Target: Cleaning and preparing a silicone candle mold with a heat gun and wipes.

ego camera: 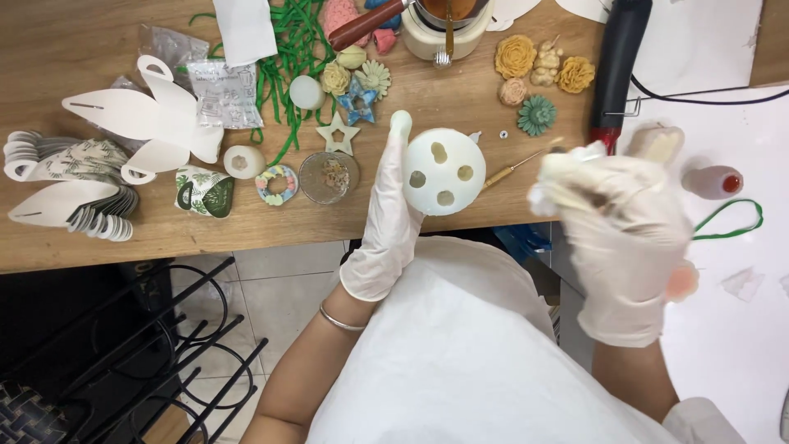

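The round mould (444,171) sits in the left hand (393,205), above the table edge (246,242). The star-shaped piece (338,134) lies to its left, the right hand (620,222) to its right.

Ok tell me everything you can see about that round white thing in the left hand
The round white piece looks like a soft, matte silicone mould, dome-shaped, with four small rounded openings on the face turned up toward the camera. It is held above the edge of the wooden table. The gloved left hand holds it from its left side, fingers hidden behind it. The gloved right hand is apart from it.
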